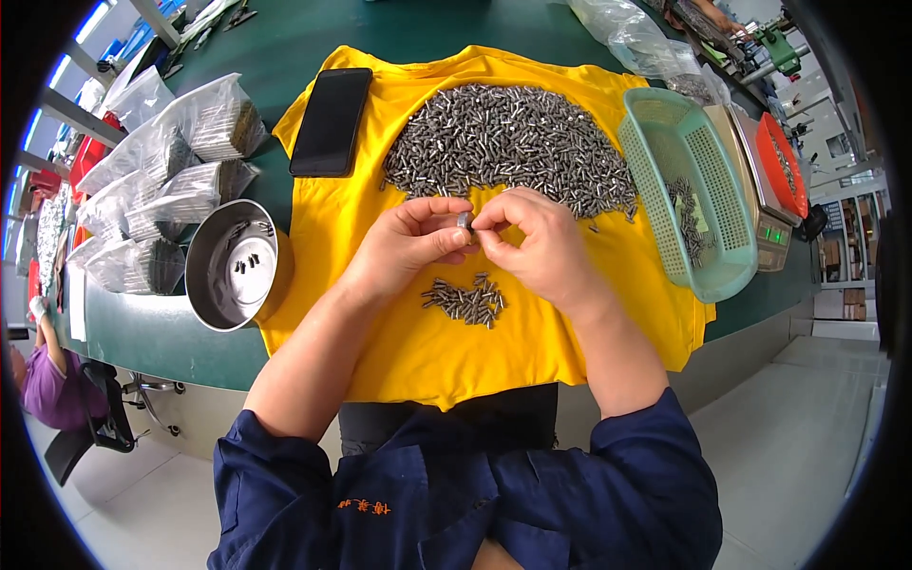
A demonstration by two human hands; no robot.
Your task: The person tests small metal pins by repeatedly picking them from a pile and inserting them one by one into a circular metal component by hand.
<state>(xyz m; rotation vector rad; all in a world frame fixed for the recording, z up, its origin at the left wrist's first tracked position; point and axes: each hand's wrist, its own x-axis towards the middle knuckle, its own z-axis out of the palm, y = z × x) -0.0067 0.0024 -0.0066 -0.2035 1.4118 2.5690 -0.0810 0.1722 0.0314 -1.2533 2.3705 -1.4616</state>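
Above a yellow cloth (380,361), my two hands meet fingertip to fingertip. My left hand (410,239) pinches a small grey metal cylinder (465,219) between thumb and fingers. Thumb and forefinger of my right hand (537,242) are pressed together right beside that cylinder; what they hold, if anything, is too small to make out. Just beyond my hands spreads a large pile of small metal pins (503,133). Nearer to me, between my forearms, lies a smaller heap of similar pins (467,302).
Left of the cloth stand a round metal bowl (275,271) holding a few dark pieces and several plastic bags of metal rods (223,123). A black phone (331,123) lies on the cloth. Rightward are a green basket (652,204), a scale (771,239) and an orange tray (774,171).
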